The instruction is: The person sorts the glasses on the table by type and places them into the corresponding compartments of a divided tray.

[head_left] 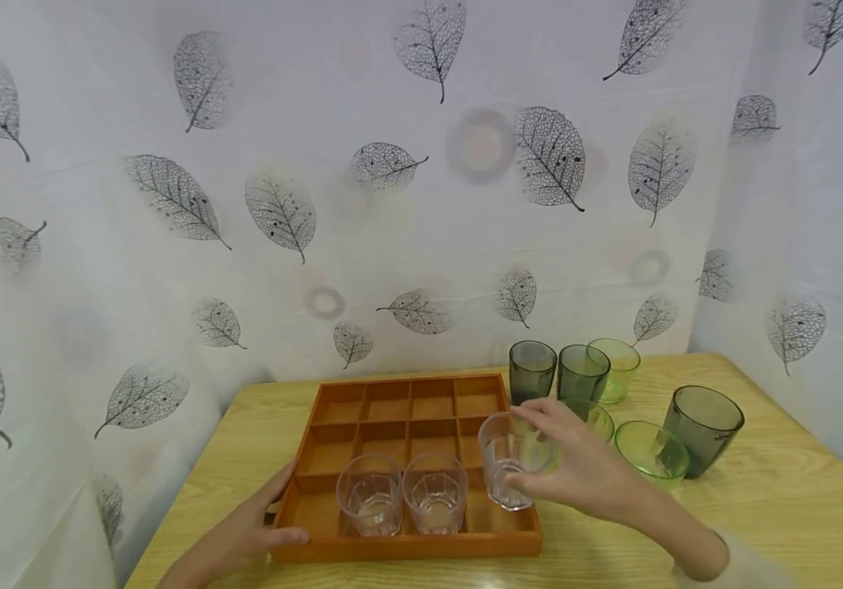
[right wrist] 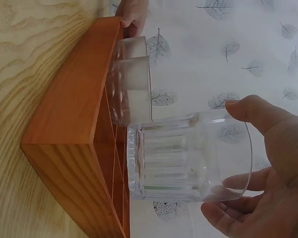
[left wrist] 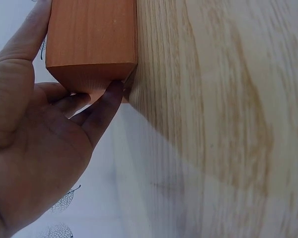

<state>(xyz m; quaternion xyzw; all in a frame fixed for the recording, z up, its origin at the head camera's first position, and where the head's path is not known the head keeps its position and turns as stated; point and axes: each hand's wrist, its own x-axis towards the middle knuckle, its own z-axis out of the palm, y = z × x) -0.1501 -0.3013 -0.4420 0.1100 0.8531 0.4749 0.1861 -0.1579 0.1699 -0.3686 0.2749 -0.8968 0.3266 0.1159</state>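
My right hand [head_left: 583,470] holds a clear faceted tumbler [head_left: 498,462] near its rim, thumb on one side and fingers on the other. The tumbler is upright, its base just over the front right compartment of a brown wooden divided tray [head_left: 392,550]. In the right wrist view the tumbler's base [right wrist: 134,161] overlaps the tray's top edge. Two similar clear tumblers, a left one [head_left: 369,499] and a right one [head_left: 436,499], stand in the middle front compartments. My left hand [head_left: 244,528] grips the tray's left front corner, fingertips low against its side in the left wrist view.
Right of the tray stand grey tumblers [head_left: 704,429], two more [head_left: 531,368] at the back, and several green glasses [head_left: 652,450]. The light wooden table [head_left: 782,507] meets a white leaf-patterned curtain [head_left: 421,229] behind. The tray's back compartments [head_left: 432,398] hold nothing.
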